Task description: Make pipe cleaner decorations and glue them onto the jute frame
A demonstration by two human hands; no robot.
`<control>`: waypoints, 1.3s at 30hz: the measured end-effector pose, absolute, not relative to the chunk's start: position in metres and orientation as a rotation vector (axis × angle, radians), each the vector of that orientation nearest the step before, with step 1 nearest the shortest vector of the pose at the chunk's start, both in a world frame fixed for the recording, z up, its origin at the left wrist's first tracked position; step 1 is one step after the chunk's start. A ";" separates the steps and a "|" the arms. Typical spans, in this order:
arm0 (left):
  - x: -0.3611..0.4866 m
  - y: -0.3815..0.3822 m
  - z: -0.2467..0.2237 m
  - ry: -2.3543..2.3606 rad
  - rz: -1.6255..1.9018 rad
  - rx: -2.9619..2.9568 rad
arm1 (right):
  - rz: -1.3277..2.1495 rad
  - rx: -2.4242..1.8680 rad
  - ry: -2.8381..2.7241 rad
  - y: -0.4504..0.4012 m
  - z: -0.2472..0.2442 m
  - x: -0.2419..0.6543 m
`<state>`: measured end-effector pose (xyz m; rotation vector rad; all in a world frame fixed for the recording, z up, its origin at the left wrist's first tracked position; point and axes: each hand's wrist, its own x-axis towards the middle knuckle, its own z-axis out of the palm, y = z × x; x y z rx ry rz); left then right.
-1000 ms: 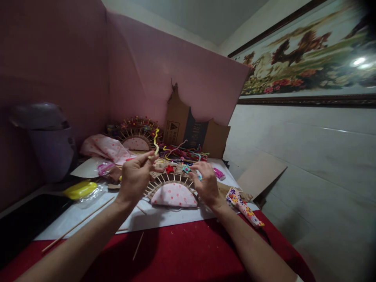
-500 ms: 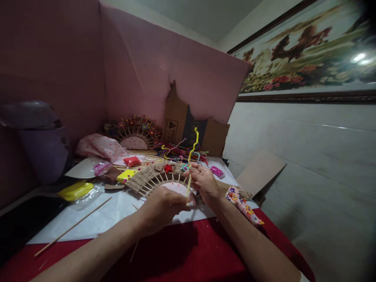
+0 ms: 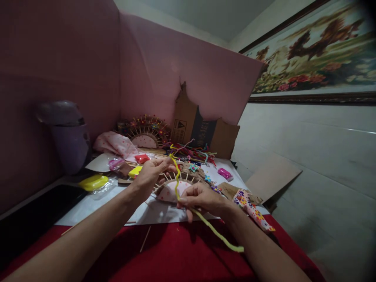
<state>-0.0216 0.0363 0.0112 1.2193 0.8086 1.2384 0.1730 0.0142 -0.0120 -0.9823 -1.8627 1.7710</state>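
Observation:
A wavy yellow pipe cleaner (image 3: pixel 177 174) runs between my two hands. My left hand (image 3: pixel 151 172) pinches its upper end, and my right hand (image 3: pixel 199 199) pinches it lower down. From my right fingers a paler yellow length (image 3: pixel 217 234) slopes down to the right over the red cloth. Behind my hands lies a fan-shaped piece with a spotted pink half-circle (image 3: pixel 167 191), short sticks and a woven rim, partly hidden by both hands. Teal, blue and purple flower shapes (image 3: pixel 193 168) sit along its rim.
A second decorated fan (image 3: pixel 144 141) stands at the back beside torn cardboard (image 3: pixel 205 131). Colourful pipe cleaners (image 3: pixel 202 152) are piled before it. Yellow clay (image 3: pixel 93 182), a dark flat object (image 3: pixel 38 213) and a purple bin (image 3: pixel 72 145) are left; magenta clay (image 3: pixel 225 174) and flowered fabric (image 3: pixel 254 210) right.
My left hand has moved up and left to the pipe cleaner's top end, while my right hand has moved lower. The pipe cleaner's pale length now extends down to the right. The view has shifted left.

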 end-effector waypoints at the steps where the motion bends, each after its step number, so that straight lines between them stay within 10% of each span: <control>1: -0.022 0.036 0.011 0.773 1.219 1.187 | 1.856 -0.962 -1.873 0.013 -0.012 0.172; 18: -0.019 0.033 0.014 0.656 1.220 1.142 | 1.678 -0.828 -1.749 0.014 -0.017 0.164; 24: -0.020 0.034 0.015 0.840 1.635 1.960 | 1.629 -0.834 -1.682 0.014 -0.014 0.165; 39: -0.019 0.032 0.004 0.810 0.846 2.613 | 1.540 -0.868 -1.733 0.020 -0.020 0.168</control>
